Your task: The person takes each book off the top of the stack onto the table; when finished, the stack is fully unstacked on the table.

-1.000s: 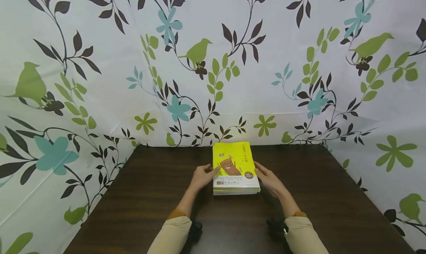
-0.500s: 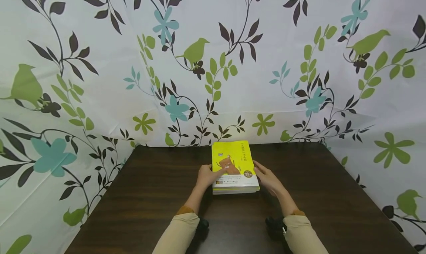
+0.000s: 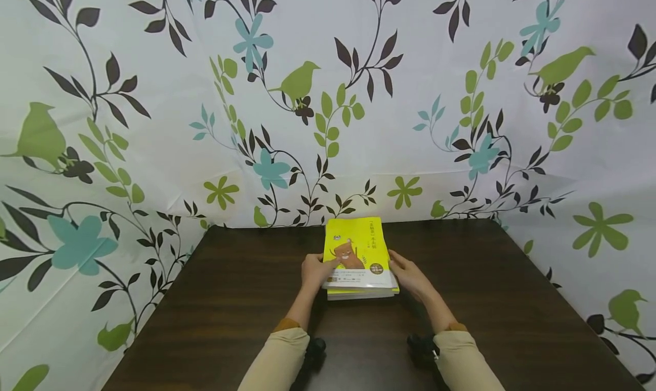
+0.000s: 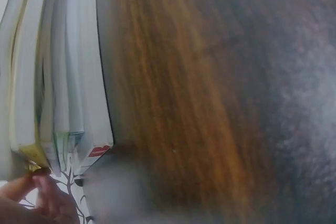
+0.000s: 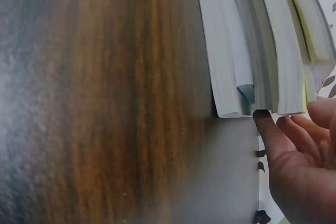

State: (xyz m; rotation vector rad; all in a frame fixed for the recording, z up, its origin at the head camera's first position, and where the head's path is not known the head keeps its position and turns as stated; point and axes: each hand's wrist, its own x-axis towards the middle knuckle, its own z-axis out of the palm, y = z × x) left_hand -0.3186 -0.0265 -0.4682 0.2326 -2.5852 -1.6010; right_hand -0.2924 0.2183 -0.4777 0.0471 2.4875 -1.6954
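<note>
A yellow paperback book (image 3: pixel 359 240) with a brown cartoon figure and a white lower band lies on top of a stack of books (image 3: pixel 363 294). My left hand (image 3: pixel 315 272) grips its left side, thumb over the cover. In the left wrist view, the fingers (image 4: pixel 52 198) reach the edge near the top of the stack. My right hand (image 3: pixel 411 278) rests against the stack's right side. Seen from the right wrist, its extended fingers (image 5: pixel 270 135) touch the edges of several books. The top book sits slightly left of the ones under it.
The stack stands near the far edge of a dark wooden table (image 3: pixel 246 288). Behind it hangs a white cloth (image 3: pixel 328 186) printed with leaves, flowers and birds. Dark wrist devices (image 3: pixel 421 348) show under both forearms.
My left thumb has moved further onto the cover. The yellow book has shifted a little left over the stack, while the right hand stays at its side.
</note>
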